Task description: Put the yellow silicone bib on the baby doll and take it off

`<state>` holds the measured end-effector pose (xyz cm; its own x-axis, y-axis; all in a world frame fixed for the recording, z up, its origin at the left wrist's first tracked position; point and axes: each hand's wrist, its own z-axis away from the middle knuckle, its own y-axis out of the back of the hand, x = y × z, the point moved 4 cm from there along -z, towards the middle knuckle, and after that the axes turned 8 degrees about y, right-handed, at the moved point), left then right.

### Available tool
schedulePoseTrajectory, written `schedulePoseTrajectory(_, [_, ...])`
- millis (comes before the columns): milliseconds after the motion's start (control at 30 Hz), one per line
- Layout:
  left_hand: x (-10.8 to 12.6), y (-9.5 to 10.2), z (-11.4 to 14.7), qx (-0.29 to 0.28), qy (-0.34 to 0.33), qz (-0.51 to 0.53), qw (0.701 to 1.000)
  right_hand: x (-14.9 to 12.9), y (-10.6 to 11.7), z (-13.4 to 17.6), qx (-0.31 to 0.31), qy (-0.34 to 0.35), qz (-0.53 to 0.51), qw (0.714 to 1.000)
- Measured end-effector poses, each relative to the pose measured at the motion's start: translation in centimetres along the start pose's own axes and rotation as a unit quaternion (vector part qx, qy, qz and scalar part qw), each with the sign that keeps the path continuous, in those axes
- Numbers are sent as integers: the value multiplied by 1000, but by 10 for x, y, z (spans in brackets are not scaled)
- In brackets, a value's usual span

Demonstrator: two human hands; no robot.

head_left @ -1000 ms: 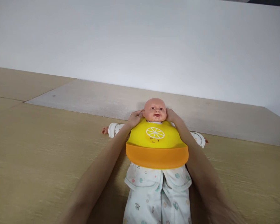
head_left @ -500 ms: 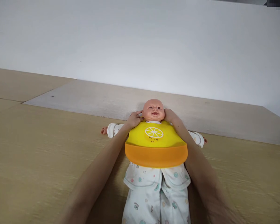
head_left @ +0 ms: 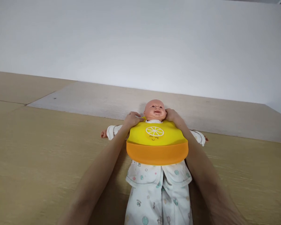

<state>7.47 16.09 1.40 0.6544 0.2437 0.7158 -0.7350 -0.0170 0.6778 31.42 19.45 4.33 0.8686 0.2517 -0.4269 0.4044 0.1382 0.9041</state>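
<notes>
A bald baby doll lies on its back, head away from me, in a white printed outfit. Over its chest is a yellow bib with a lemon-slice print and an orange catch pocket. My left hand is at the left of the doll's neck, thumb and fingers closed on the bib's yellow neck strap. On the other side, my right hand rests against the doll's head and neck, its fingers tucked behind and hidden. Whatever they grip there cannot be seen.
Beneath the doll is a tan wooden surface, with a paler board along its far side. A white wall rises behind. The doll's arms stretch out sideways, its small hands showing beyond my forearms.
The doll's head has turned slightly to the right. My left hand has shifted a little away from the head, and the yellow strap end now shows beside its thumb.
</notes>
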Motion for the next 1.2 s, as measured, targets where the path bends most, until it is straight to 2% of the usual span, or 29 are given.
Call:
schedulePoseTrajectory(100, [0,1,0,-20,-4,29,999,1,-1,0,-24,-22,-29,999])
schedulePoseTrajectory(233, [5,6,5,-96,3,153,984,3,-2,7,-10,-41,-62,997])
schedulePoseTrajectory(367, [10,20,18,-90,14,178,980,8,-1,27,29,-50,-115,992])
schedulePoseTrajectory(467, [8,28,34,-88,1,195,977,12,6,51,91,-61,-184,977])
schedulePoseTrajectory(600, [2,41,64,-62,-37,165,984,6,20,91,144,1,-301,943])
schedulePoseTrajectory(667, [-1,48,83,-53,-46,148,986,0,23,113,136,34,-363,921])
schedulePoseTrajectory(800, [-2,59,118,-72,-48,154,984,-4,19,152,102,64,-458,881])
schedulePoseTrajectory(933, [-2,64,139,-65,-59,164,982,-1,6,170,69,99,-553,825])
schedulePoseTrajectory(1067, [-11,59,146,-50,-78,210,973,4,0,174,110,69,-619,774])
schedulePoseTrajectory(1200, [-23,53,148,-15,-102,283,954,4,0,183,115,22,-633,766])
